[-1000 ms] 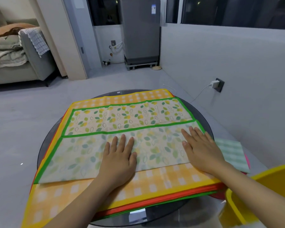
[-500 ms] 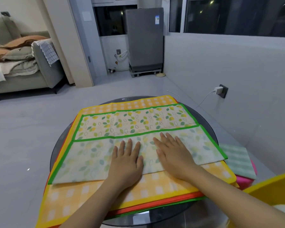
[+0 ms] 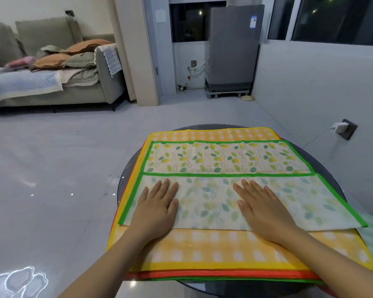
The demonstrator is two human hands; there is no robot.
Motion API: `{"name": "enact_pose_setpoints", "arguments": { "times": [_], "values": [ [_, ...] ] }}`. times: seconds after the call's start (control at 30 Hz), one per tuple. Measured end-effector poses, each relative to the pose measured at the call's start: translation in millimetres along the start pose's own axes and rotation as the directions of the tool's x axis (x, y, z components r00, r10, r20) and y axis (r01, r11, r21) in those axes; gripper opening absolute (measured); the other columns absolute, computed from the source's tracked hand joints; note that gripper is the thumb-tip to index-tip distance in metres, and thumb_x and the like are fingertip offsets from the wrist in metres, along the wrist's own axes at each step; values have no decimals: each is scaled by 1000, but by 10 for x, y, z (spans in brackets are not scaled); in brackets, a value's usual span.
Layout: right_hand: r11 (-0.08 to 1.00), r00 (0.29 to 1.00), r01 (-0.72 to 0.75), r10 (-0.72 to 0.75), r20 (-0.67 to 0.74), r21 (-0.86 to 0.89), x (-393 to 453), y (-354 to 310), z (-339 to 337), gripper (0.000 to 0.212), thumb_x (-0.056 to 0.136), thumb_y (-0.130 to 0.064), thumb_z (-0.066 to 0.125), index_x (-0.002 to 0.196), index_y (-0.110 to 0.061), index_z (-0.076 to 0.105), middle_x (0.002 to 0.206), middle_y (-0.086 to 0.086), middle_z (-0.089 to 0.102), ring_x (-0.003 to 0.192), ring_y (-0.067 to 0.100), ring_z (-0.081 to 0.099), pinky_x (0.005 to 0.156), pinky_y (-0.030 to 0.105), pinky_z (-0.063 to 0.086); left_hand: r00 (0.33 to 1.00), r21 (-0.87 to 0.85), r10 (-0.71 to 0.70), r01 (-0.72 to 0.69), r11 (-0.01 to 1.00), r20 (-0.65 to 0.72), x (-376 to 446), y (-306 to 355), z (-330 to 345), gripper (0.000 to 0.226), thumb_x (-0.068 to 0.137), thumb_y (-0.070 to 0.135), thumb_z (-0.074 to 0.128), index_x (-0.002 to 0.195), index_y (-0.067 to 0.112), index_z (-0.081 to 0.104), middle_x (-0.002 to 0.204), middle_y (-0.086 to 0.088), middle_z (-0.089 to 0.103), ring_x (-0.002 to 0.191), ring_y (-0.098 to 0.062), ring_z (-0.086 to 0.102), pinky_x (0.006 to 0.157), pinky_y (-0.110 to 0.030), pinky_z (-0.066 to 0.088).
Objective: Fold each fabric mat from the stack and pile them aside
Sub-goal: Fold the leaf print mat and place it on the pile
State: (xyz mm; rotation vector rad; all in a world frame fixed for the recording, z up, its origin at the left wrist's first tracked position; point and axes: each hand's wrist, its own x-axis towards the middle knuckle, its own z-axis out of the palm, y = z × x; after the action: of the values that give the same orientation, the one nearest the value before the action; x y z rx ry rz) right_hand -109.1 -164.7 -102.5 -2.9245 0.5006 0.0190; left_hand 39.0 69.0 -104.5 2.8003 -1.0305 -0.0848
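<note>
My left hand (image 3: 157, 208) and right hand (image 3: 262, 208) lie flat, fingers straight, gripping nothing, pressing the folded-over near flap of the leaf-print mat (image 3: 222, 160). Mat sits atop the stack (image 3: 202, 252) on the round bench (image 3: 125, 179); its long axis runs left-right, fold crease along the mat's near edge. Left hand's nearer the mat's left end. Next fold prob. end-to-end. Green border, flap shows pale reverse, lies smooth.
</note>
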Motion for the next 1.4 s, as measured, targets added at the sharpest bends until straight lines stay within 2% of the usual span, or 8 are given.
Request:
{"name": "enact_pose_setpoints", "arguments": {
  "times": [0.33,0.53,0.67,0.9,1.1,1.17,1.27,1.4],
  "values": [
    [1000,1000,-12,12,0,2,-7,-35,-24,51,99,-42,8,149,-34,-2,157,-9,-8,143,7,-13,117,32,-9,999,-7,-27,27,1000,23,-82,-183,-84,52,101,43,14,151,34,1,159,7,-7,146,-11,-10,119,-35,-5],
    [999,999,-29,30,-42,24,55,-82,-186,53,99,-47,13,149,-29,15,158,-7,6,145,10,-1,117,33,-4,999,-111,31,-35,993,-33,29,161,-270,51,101,43,18,150,30,16,160,6,-1,146,-8,-2,118,-42,-10],
    [996,991,-56,63,-116,62,355,-1,-346,53,99,-48,17,147,-28,23,157,-6,16,145,11,7,117,33,2,992,-180,107,-118,977,-70,346,438,-413,48,101,41,23,147,29,29,159,6,11,145,-7,11,118,-41,-9],
    [994,986,-103,107,-131,39,1106,223,-475,49,100,-42,21,145,-24,31,153,-2,29,142,14,21,116,34,8,997,-258,52,-63,964,-50,1259,725,-407,42,102,32,28,140,22,42,150,-2,37,141,-13,25,118,-42,7],
    [990,962,-111,130,-239,88,1681,441,-391,35,98,-33,31,119,-20,55,124,-3,59,117,20,48,102,35,26,991,-181,-28,4,984,-130,1959,659,-206,42,101,32,33,140,20,41,155,-6,25,142,-24,22,115,-43,15],
    [986,956,-117,144,-254,115,1857,484,-364,32,98,-34,31,111,-18,56,117,-2,60,113,23,48,97,37,29,992,-154,-14,-6,988,-125,2132,588,-143,44,101,33,32,142,19,37,154,-5,27,142,-23,22,116,-45,12],
    [984,960,-141,163,-228,107,2070,533,-331,38,99,-36,32,128,-20,49,132,-1,50,123,23,38,101,37,25,991,-186,-29,3,983,-134,2317,496,-71,44,100,36,34,140,19,41,142,-4,42,135,-23,33,115,-46,13],
    [977,948,-188,208,-239,105,2206,594,-340,30,97,-35,40,122,-23,51,127,0,47,120,22,34,100,34,21,957,-206,-42,-19,978,-289,2395,472,-36,32,96,32,45,122,19,59,119,-5,55,118,-26,43,104,-37,22]
  ]
}}
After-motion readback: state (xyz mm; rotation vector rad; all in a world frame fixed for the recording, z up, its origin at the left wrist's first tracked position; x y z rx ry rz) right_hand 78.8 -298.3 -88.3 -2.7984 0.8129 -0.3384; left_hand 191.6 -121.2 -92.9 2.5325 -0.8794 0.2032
